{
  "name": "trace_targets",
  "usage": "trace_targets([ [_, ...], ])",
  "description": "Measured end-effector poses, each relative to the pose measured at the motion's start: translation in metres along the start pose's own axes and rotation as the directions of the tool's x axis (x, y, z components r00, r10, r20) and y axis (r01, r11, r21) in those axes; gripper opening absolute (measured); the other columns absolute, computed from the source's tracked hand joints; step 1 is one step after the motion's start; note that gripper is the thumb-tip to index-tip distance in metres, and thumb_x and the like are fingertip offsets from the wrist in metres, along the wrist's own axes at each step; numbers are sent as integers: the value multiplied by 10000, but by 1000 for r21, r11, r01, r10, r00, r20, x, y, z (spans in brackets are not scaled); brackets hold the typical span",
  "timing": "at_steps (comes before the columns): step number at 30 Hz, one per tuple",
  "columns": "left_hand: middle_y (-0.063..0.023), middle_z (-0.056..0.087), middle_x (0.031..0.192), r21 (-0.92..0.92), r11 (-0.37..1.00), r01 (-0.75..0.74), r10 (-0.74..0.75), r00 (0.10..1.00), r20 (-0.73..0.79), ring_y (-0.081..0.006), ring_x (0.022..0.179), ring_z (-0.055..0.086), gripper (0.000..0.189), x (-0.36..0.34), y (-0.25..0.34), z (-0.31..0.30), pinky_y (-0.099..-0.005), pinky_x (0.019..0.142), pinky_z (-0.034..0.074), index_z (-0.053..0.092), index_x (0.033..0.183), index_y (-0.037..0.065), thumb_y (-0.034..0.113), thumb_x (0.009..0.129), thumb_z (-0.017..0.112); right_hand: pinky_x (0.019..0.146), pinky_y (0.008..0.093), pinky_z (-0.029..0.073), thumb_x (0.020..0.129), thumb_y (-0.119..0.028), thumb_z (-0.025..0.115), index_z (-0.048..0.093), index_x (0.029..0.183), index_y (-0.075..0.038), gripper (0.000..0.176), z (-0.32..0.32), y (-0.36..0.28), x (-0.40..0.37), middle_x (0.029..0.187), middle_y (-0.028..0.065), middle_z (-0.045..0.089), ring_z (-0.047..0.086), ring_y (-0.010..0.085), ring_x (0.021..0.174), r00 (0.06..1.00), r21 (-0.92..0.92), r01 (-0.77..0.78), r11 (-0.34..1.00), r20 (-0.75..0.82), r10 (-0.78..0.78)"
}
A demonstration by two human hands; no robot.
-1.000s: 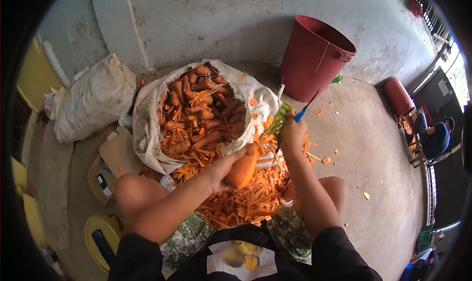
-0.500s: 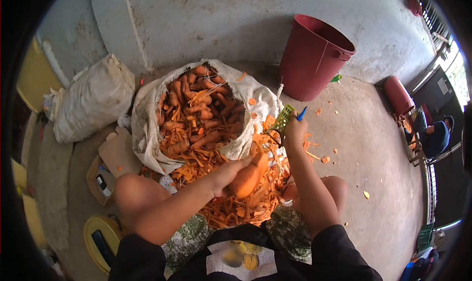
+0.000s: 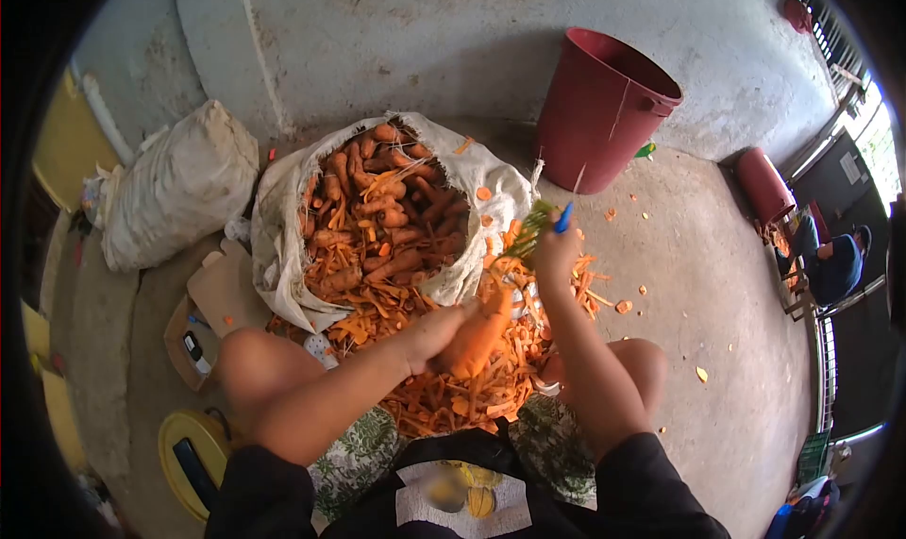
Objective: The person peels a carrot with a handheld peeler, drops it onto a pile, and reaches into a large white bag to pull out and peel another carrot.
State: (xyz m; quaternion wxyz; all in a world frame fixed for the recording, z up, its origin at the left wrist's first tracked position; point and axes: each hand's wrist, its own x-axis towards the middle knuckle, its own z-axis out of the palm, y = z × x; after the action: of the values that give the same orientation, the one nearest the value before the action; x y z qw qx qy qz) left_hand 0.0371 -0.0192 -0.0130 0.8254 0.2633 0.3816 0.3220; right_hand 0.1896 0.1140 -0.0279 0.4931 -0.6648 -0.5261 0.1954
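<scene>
A large, mostly peeled carrot (image 3: 477, 343) lies in my left hand (image 3: 436, 337), whose fingers are wrapped round its side. My right hand (image 3: 559, 256) is closed around a green peeler (image 3: 528, 234), blurred by motion, just beyond the carrot's far end. The same hand also has a blue-handled knife (image 3: 563, 219) in it, its thin blade pointing up and away. Beneath both hands spreads a heap of orange peelings (image 3: 462, 402). Unpeeled carrots (image 3: 382, 199) with strips of peel among them fill an open white sack (image 3: 283, 256) in front of me.
A tall red bin (image 3: 595, 114) stands by the wall, behind the sack to the right. To the left are a stuffed white sack (image 3: 179, 194), an open cardboard box (image 3: 222, 294) and a yellow lid with a phone (image 3: 193, 468). Another person (image 3: 838, 265) sits far right.
My right hand and the peeler have shifted slightly left, and the knife now points more upright. The carrot has tilted a little in my left hand, which stays in about the same place.
</scene>
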Motion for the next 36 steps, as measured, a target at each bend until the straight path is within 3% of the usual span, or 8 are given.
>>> trace_targets([
  [10,-127,561,904,-586,810,38,205,917,342,-216,765,597,384,23,-2,-48,-334,633,524,446,1068,16,350,897,361,462,288,359,877,-263,455,468,738,-13,286,-11,-53,-66,550,37,467,424,132,482,952,344,6,939,286,-111],
  [14,-104,572,856,-403,909,-105,18,977,-213,-190,686,594,326,13,5,-10,-320,589,518,471,1022,31,279,906,294,482,333,371,871,-257,464,459,750,-15,271,-6,-48,-84,539,104,470,437,219,474,935,274,89,958,308,-175],
  [21,-98,566,836,-55,998,12,-20,990,-139,-190,704,590,364,-5,4,9,-332,606,511,455,1046,7,314,909,317,462,322,368,877,-231,451,522,758,8,276,4,10,19,562,90,520,476,175,486,992,143,-115,983,-44,122],
  [26,-51,572,816,-275,961,-12,-11,997,-81,-154,701,586,292,-5,18,-2,-293,528,501,503,994,95,324,902,347,430,245,317,890,-211,431,511,736,-21,258,-8,-36,-25,544,-3,436,393,69,481,960,500,-224,837,264,99],
  [29,-35,586,793,-322,943,-78,24,985,-168,-121,671,586,293,18,-2,-34,-266,481,495,523,970,99,336,892,368,453,333,343,868,-241,473,486,745,-10,262,-4,-53,-75,533,78,449,415,179,467,942,367,-81,927,332,-49],
  [31,-81,573,872,-401,915,-51,128,978,168,-181,767,582,318,7,6,-33,-322,664,508,484,1013,36,291,905,327,464,357,355,868,-236,470,488,758,-4,257,0,-45,-88,521,133,442,434,238,463,934,223,136,965,296,-200],
  [32,-84,581,833,-393,915,-96,27,984,-177,-179,706,591,295,10,3,-17,-303,629,510,487,993,27,255,905,323,464,357,355,868,-236,470,488,758,-4,257,1,-44,-86,521,133,442,434,238,463,933,223,137,965,298,-201],
  [36,-115,588,832,-103,994,35,-44,996,-80,-179,709,598,350,-2,7,-6,-290,606,504,492,966,7,281,922,278,465,357,370,881,-249,441,523,808,5,277,6,-24,-27,567,144,527,479,220,468,983,167,-60,984,182,29],
])
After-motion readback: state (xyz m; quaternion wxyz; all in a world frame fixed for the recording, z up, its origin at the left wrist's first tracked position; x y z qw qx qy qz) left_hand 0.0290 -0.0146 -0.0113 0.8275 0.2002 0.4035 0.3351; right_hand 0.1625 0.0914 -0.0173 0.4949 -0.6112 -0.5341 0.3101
